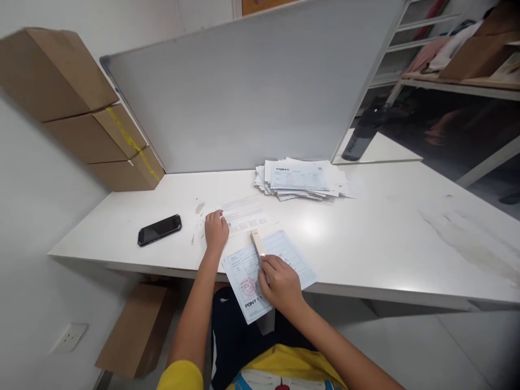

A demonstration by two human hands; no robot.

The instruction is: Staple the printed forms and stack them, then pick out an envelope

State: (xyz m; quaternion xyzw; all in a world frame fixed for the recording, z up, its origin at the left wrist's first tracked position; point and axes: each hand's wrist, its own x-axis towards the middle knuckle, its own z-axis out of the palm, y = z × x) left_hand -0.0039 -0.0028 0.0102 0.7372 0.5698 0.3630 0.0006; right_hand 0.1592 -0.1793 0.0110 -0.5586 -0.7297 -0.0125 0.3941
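Note:
My left hand (217, 232) rests on the desk at the left edge of a white printed sheet (246, 214), its fingers laid down and grasping nothing. In my right hand (282, 281) is a slim cream-coloured bar-shaped tool (257, 242), gripped at its near end between thumb and fingers. The tool's exact kind cannot be made out. Beneath it lies a pale blue printed form (239, 265) with a red round stamp and the word PONY. This form is turned at an angle and overhangs the desk's front edge above my lap.
A black phone (160, 230) lies to the left. At the back is an uneven stack of papers (300, 179) before an upright whiteboard (244, 97). Cardboard boxes (77, 97) are piled against the left wall; another box (134, 330) is under the desk. A dark bottle (361, 135) stands back right.

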